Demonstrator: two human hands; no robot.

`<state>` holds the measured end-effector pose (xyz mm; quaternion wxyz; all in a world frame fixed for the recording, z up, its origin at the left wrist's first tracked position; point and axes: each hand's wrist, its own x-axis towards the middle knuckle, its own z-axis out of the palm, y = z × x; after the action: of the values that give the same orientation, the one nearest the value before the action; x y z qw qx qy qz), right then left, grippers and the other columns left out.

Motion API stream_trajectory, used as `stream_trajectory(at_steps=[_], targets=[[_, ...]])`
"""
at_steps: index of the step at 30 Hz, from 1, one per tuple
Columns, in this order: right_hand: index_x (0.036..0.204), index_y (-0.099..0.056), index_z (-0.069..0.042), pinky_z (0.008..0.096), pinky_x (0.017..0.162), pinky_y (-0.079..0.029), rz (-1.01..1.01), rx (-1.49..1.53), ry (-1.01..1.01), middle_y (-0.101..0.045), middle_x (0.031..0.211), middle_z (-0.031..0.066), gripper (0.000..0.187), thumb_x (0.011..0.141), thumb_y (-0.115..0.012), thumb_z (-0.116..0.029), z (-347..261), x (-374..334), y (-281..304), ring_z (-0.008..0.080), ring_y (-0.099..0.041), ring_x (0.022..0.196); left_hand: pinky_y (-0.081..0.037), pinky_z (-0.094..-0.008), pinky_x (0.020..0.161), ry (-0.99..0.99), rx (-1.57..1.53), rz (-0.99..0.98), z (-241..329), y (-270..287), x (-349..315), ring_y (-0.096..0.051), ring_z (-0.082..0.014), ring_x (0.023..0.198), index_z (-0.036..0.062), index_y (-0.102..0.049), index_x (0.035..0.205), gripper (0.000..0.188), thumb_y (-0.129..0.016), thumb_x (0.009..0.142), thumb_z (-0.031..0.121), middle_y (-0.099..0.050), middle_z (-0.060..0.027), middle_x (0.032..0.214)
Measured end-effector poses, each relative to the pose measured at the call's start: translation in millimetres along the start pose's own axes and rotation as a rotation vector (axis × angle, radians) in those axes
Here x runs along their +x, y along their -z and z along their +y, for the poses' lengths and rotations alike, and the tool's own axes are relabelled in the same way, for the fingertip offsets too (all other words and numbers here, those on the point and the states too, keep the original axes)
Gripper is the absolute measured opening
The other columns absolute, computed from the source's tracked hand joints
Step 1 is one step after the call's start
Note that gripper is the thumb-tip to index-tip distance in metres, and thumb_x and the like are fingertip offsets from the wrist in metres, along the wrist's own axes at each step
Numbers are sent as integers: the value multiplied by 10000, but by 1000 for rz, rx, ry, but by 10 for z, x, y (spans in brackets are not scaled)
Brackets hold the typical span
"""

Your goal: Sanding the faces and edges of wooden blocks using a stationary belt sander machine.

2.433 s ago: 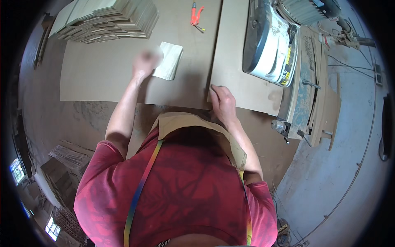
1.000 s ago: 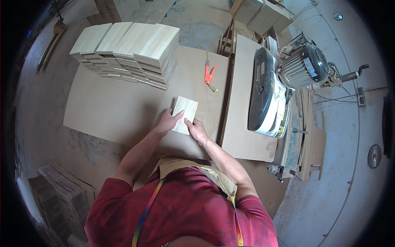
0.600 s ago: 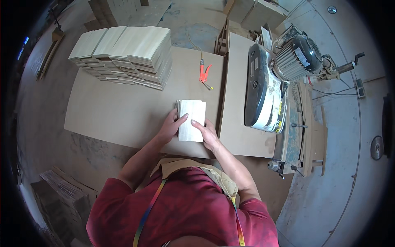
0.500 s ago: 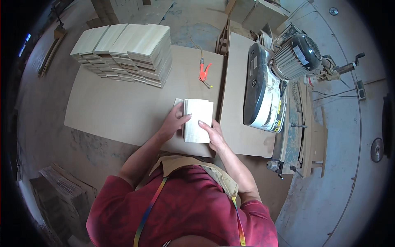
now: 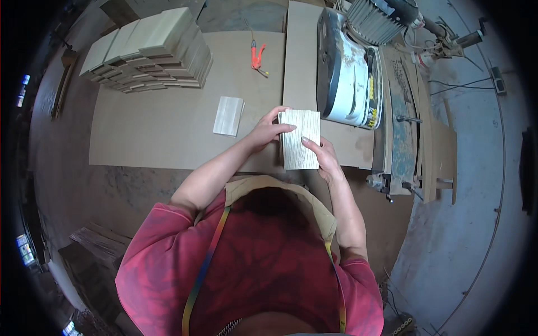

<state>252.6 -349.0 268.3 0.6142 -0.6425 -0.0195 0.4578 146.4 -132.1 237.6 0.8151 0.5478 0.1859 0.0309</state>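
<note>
Between my hands, a small stack of pale, rectangular wooden boards [image 5: 301,148] is held over the front part of the table, its top face showing streaked grain. My left hand [image 5: 268,133] is closed on the stack's left side, thumb laid over the top board. My right hand [image 5: 327,157] grips the right side, its thumb also on the top face; the other fingers are partly hidden. To the left of my left forearm, another small pile of the same boards [image 5: 228,116] lies on the table, touched by neither hand.
A tall stack of boards [image 5: 151,53] covers the far left of the brown table [image 5: 145,134]. Beyond my hands lies a red air blow gun [image 5: 258,57] with its hose. At right stands a dusty white machine [image 5: 347,84] with a motor [image 5: 378,19].
My hands have shifted right with the boards, away from the small pile, now in plain sight on the table. The whole view has shifted too, with the table's far things higher up.
</note>
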Motion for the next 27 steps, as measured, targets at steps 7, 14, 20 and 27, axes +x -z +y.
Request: stream_trajectory(at_steps=[7,14,20,27], targets=[[1363,-677,94,359,813,-627,153,-345,137,-729,1251,235,528,960,-839,-206,61,-131,141,287,-743,970,-574,-349,909,31,87,92,-189,-77,69,-656,-236,1099,103,-648,1461,528,-799,957,152,-699,-140,1250],[1304,-723,78,438,926,-597,449,-1166,747,-698,1257,241,585,868,-879,-280,93,-498,-318,366,-669,1083,-568,-343,901,-110,267,116,-484,-52,253,-633,-247,1155,109,-664,1453,492,-792,988,204,-632,-141,1422],[1264,-749,65,467,989,-582,500,-1164,707,-685,1324,244,598,786,-900,-261,140,-575,-399,384,-639,1191,-549,-307,849,-213,397,93,-516,35,274,-619,-220,1141,122,-653,1482,494,-777,1017,232,-520,-131,1563],[1237,-779,19,426,1002,-585,474,-863,788,-691,1373,208,523,752,-896,-137,169,-661,-232,351,-650,1220,-477,-220,695,28,52,-145,27,27,29,-600,-105,927,145,-602,1547,517,-743,1051,168,-604,-84,1354]])
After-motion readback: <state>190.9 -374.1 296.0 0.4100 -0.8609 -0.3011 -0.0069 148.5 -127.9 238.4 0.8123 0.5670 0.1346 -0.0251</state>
